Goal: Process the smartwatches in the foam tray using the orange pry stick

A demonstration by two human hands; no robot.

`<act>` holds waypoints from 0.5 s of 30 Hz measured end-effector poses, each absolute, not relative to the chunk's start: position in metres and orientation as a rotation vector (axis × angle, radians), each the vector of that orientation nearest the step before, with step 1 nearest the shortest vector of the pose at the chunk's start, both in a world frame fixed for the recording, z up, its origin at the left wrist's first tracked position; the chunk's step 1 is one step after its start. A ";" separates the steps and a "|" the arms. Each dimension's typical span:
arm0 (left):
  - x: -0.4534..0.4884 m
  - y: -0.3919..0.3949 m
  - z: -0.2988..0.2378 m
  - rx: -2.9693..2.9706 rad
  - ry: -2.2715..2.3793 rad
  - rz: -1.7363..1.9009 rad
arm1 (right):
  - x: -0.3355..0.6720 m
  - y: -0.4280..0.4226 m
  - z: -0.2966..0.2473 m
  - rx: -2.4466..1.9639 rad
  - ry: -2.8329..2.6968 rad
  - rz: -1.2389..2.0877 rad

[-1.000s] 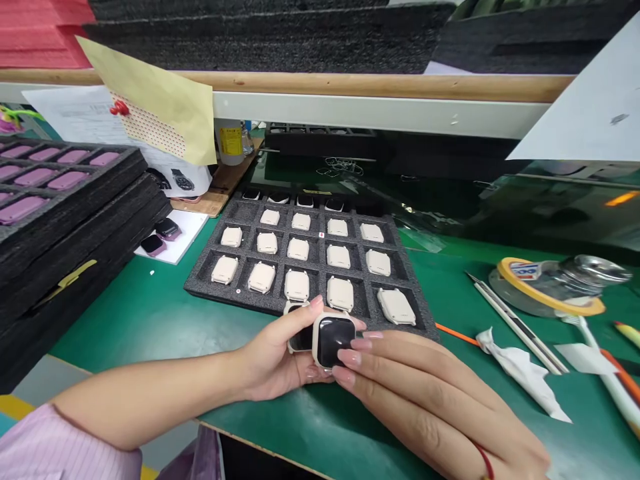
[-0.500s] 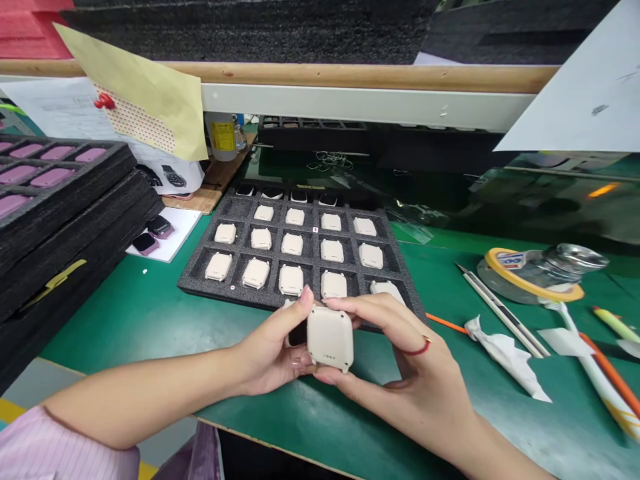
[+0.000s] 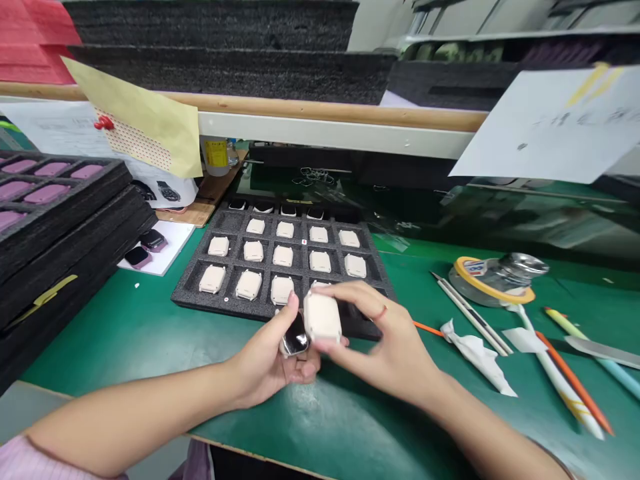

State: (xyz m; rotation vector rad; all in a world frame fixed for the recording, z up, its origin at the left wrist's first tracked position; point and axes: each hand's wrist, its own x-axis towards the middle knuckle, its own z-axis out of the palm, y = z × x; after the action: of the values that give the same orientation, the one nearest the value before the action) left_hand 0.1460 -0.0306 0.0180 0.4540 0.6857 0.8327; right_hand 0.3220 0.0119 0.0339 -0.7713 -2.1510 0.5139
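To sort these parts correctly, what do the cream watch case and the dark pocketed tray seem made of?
The cream watch case looks like matte moulded plastic: smooth, even colour, no metallic shine, though a coating cannot be ruled out. The tray looks like dark foam: rough, speckled, with cut pockets.

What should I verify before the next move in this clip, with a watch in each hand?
1. Left hand cradles the dark-faced watch: ok.
2. Right hand pinches the cream-backed watch by its edges: ok.
3. Dark screen free of marks: cannot tell, glare and blur.
4. Visible watches sit in their slots in the foam tray: ok.
5. Tray's front right slot: cannot tell, right hand covers it.
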 end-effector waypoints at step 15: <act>0.141 -0.026 0.012 0.919 0.809 0.617 | 0.337 0.191 0.013 -1.269 -1.975 0.332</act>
State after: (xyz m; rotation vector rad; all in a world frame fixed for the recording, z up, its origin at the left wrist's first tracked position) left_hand 0.1413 -0.0264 0.0124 0.9193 0.8087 0.6172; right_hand 0.3366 0.1909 0.0131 -1.2690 -1.9746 0.3324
